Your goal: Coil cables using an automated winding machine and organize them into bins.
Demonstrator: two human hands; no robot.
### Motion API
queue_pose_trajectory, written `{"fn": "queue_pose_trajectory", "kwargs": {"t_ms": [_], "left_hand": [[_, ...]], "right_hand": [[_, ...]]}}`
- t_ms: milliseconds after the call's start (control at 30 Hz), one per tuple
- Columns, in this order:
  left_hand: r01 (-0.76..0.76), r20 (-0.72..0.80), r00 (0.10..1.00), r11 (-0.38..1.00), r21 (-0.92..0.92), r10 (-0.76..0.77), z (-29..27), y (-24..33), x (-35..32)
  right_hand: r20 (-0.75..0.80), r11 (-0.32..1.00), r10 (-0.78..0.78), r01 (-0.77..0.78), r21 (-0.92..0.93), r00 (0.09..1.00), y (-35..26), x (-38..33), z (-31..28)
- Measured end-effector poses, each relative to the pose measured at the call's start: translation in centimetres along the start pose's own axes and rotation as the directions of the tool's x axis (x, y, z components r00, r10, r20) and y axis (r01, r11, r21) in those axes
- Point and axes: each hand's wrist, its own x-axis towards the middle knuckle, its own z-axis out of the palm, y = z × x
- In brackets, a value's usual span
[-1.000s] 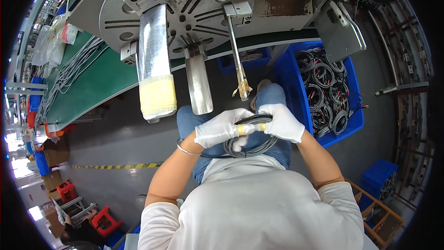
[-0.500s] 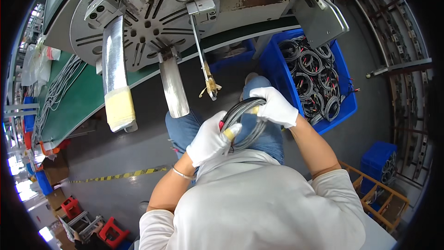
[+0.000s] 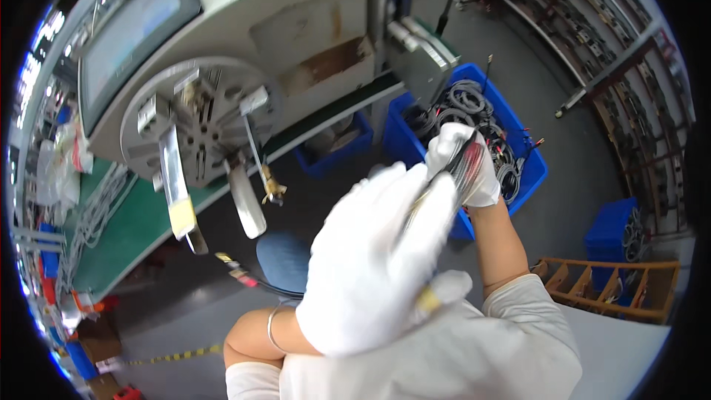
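A coil of grey braided cable (image 3: 465, 175) with black and red parts is raised near the camera. My right hand (image 3: 485, 178), in a white glove, grips its far side. Nearer the camera, my left hand (image 3: 370, 267) wears a white glove with yellow tape at the thumb. Its fingers close over the near part of the coil and hide most of it; the picture is somewhat smeared here. A loose cable end (image 3: 238, 270) with gold and red plugs sticks out left of my left wrist.
At left stands a machine with a round slotted plate (image 3: 204, 137) and projecting metal arms (image 3: 246, 204). Beyond my right hand, a blue bin (image 3: 529, 178) holds coiled cables. A wooden divided rack (image 3: 622, 292) lies at right; grey cables rest on the green table (image 3: 137, 241).
Both hands have lifted the coil up toward the camera and to the right. The view has shifted, and a plugged cable end now shows left of my left wrist.
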Motion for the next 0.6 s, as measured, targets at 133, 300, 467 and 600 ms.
{"fn": "queue_pose_trajectory", "kwargs": {"t_ms": [133, 300, 467, 600], "left_hand": [[-0.441, -0.469, 0.700, 0.843, 0.309, 0.539, 1.4, 2.2, 1.7], [-0.335, -0.096, 0.937, 0.942, 0.018, 0.335, 3.6, -1.3, 2.0], [0.199, -0.038, 0.950, 0.697, -0.688, -0.309, 11.2, -5.7, 4.8], [0.185, -0.108, 0.929, 0.697, -0.693, -0.354, 12.4, -7.0, 7.2]], "right_hand": [[0.015, 0.826, -0.127, 0.097, 0.555, 0.992, -3.1, 1.6, -2.8], [-0.209, 0.776, -0.097, 0.205, 0.597, 0.973, -6.6, 2.8, -2.4], [-0.432, 0.824, -0.099, 0.317, 0.470, 0.896, -6.0, 4.3, 1.4], [-0.505, 0.910, -0.069, 0.262, 0.322, 0.860, -5.8, 5.1, 2.0]]}}
